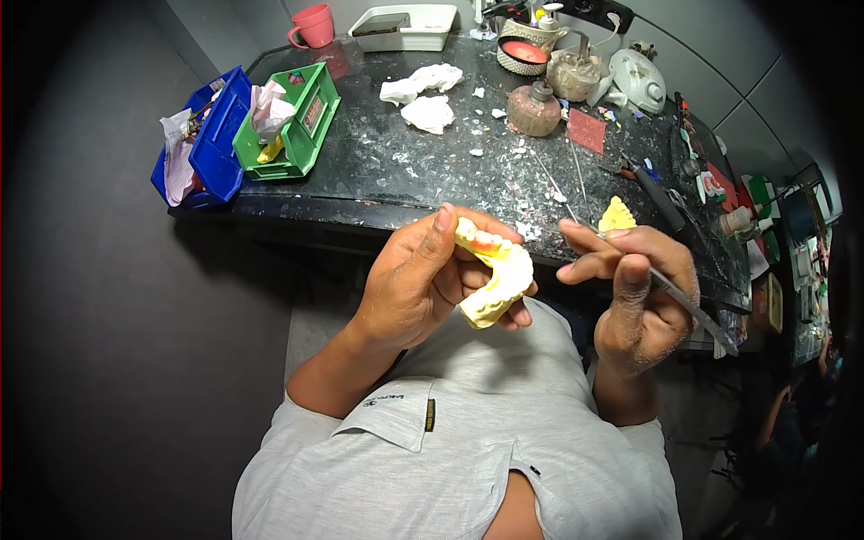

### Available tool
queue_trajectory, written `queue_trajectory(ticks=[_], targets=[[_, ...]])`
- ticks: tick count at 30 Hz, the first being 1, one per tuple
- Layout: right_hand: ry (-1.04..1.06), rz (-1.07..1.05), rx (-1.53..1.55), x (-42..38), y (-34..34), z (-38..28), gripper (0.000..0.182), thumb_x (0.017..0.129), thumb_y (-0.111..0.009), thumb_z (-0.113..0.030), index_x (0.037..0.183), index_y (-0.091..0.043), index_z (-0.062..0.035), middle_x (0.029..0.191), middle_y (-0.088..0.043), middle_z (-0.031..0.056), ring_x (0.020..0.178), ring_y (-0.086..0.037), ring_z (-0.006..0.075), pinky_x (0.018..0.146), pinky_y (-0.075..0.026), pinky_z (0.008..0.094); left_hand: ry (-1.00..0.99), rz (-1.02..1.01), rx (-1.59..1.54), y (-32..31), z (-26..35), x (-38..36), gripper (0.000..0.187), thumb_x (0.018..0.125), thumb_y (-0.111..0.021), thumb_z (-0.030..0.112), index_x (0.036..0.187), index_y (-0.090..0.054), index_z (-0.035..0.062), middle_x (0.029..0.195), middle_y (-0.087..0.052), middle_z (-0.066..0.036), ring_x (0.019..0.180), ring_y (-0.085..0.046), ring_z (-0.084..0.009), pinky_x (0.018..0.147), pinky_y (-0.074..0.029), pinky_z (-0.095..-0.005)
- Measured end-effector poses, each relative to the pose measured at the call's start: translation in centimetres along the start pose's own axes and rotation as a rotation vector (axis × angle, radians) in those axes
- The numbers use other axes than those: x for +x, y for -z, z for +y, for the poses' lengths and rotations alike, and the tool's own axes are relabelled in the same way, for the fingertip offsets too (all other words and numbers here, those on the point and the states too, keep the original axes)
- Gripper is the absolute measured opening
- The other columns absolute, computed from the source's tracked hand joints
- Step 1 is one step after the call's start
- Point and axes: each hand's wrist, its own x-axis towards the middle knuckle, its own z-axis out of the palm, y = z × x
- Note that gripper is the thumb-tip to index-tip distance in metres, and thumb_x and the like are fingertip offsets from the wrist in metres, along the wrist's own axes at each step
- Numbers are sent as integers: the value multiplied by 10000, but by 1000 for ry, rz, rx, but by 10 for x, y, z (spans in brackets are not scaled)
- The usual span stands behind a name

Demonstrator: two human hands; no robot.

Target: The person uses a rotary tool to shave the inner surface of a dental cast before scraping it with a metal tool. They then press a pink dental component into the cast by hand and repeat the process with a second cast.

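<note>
My left hand point(423, 270) is closed around a yellow plaster dental model point(506, 281), held up in front of my chest with its row of teeth showing. A reddish patch marks the teeth near my left thumb. In my right hand point(643, 292) a thin metal tool point(693, 310) is gripped between the fingers. Its wider, flat end points down to the right, and its thin end reaches up to the left past my fingertips. The tool and the model are apart. A smaller yellow plaster piece point(617, 214) lies on the bench just beyond my right hand.
On the dark bench point(360, 171) stand a blue bin point(216, 135), a green bin point(315, 126), a pink mug point(313, 27), a white tray point(432, 31), crumpled tissue point(427, 112) and a glass burner point(534, 110). A person's arm point(772, 418) shows at the far right.
</note>
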Motion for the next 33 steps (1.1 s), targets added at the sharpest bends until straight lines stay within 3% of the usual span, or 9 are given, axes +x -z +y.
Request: queue_trajectory(ticks=[7, 10, 14, 16, 19, 22, 26, 28, 33], targets=[[107, -148, -102, 5, -3, 2, 246, 1070, -618, -163, 1084, -656, 80, 1086, -749, 261, 916, -774, 265, 850, -630, 378, 6, -13, 1, -3, -4, -2, 731, 1144, -186, 509, 1347, -515, -112, 994, -699, -341, 759, -764, -374, 647, -655, -402], [-146, -19, -47, 5, -2, -1, 242, 1072, -623, -194, 1060, -660, 44, 1036, -758, 226, 939, -758, 236, 841, -623, 340, 20, -10, 44, -1, -2, -2, 721, 1144, -195, 509, 1380, -507, -97, 1024, -704, -333, 762, -767, -346, 621, -646, -363], [-625, -45, -351, 38, 40, 12, 414, 1115, -535, -373, 1037, -645, 19, 934, -757, 134, 689, -743, 170, 568, -576, 257, -41, 29, 54, 15, -8, 7, 682, 1147, -234, 500, 1438, -489, -61, 1135, -695, -328, 819, -772, -322, 596, -637, -333], [-748, -84, -551, 50, 74, 29, 412, 1100, -567, -385, 1045, -656, 14, 876, -744, 101, 643, -716, 122, 516, -543, 240, -87, 38, 2, 29, -14, 10, 631, 1149, -302, 459, 1487, -436, -57, 1273, -637, -341, 1015, -744, -377, 732, -651, -400], [-771, -307, -1100, 60, 120, 56, 365, 1050, -631, -312, 940, -686, 32, 874, -737, 166, 698, -702, 335, 666, -539, 447, -169, 54, 35, 34, -18, 16, 605, 1132, -422, 399, 1525, -388, -60, 1366, -584, -344, 1184, -680, -426, 894, -621, -461], [-731, -426, -1366, 57, 126, 63, 343, 1018, -666, -295, 905, -690, 28, 922, -708, 196, 810, -668, 410, 764, -503, 488, -244, 76, 100, 41, -24, 21, 660, 1089, -561, 331, 1558, -339, -77, 1448, -528, -350, 1319, -594, -460, 1050, -549, -496], [-639, -290, -1366, 42, 116, 50, 347, 974, -730, -322, 966, -692, 23, 967, -676, 183, 881, -655, 362, 786, -511, 442, -329, 85, 135, 38, -25, 21, 780, 1021, -692, 257, 1579, -287, -107, 1539, -439, -363, 1443, -469, -481, 1201, -410, -514], [-596, -165, -1131, 33, 104, 32, 416, 885, -831, -336, 1062, -690, 13, 1017, -647, 159, 910, -627, 314, 818, -512, 416, -384, 67, 157, 39, -26, 20, 786, 1012, -705, 237, 1578, -286, -110, 1549, -426, -363, 1462, -444, -480, 1218, -384, -523], [-632, -253, -960, 1, 81, 38, 615, 758, -937, -333, 1199, -672, 2, 1068, -646, 138, 903, -624, 269, 825, -525, 411, -490, -1, 143, 33, -25, 16, 814, 987, -743, 209, 1576, -276, -101, 1587, -368, -366, 1506, -375, -477, 1256, -323, -538]])
